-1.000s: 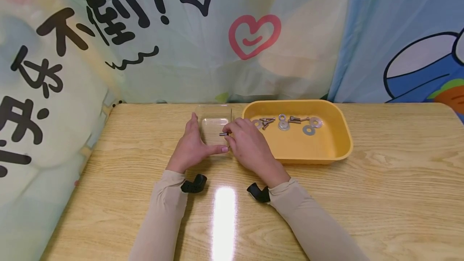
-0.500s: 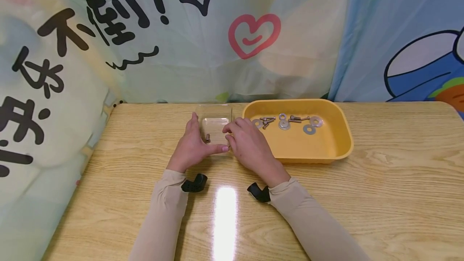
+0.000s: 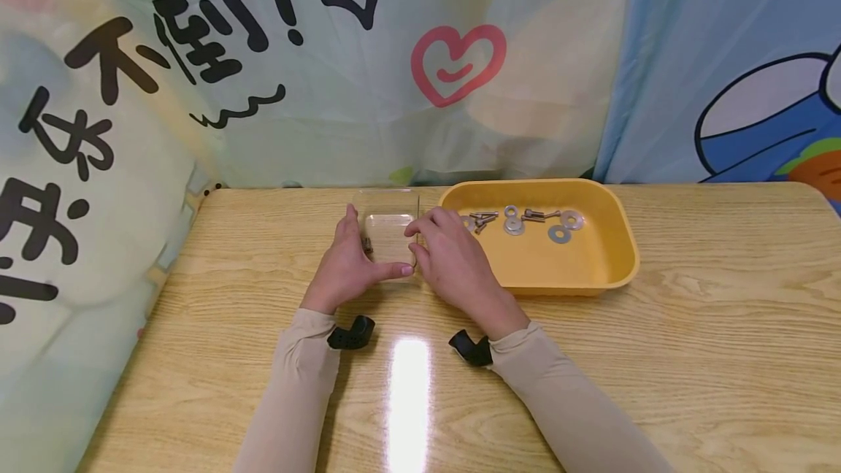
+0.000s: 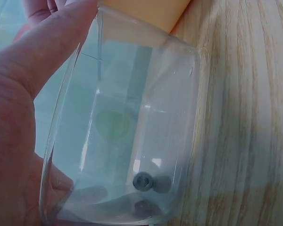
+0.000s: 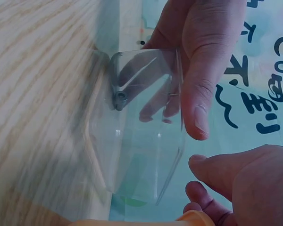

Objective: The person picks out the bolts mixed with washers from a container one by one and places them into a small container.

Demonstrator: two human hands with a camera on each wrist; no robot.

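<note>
A clear plastic box (image 3: 397, 201) stands on the table, left of a yellow tray. My left hand (image 3: 343, 268) holds it at the near left corner, with the fingers along its left side and the thumb (image 4: 42, 47) along the near wall. Inside, by the left wall, lies a small metal screw (image 3: 368, 245); its socket head (image 4: 143, 181) shows in the left wrist view. Over the box's right edge is my right hand (image 3: 456, 261), its loosely bent fingers and thumb (image 5: 217, 165) apart with nothing between them.
The yellow tray (image 3: 545, 268) holds several screws (image 3: 484, 220) and flat washers (image 3: 559, 234) towards its back. Wooden tabletop (image 3: 709, 312) extends to the right and in front. A printed cloth (image 3: 315, 144) hangs behind the table.
My right hand has let go of the screw, which dropped into the clear box and shifted to its left side. Both hands have stayed almost in place.
</note>
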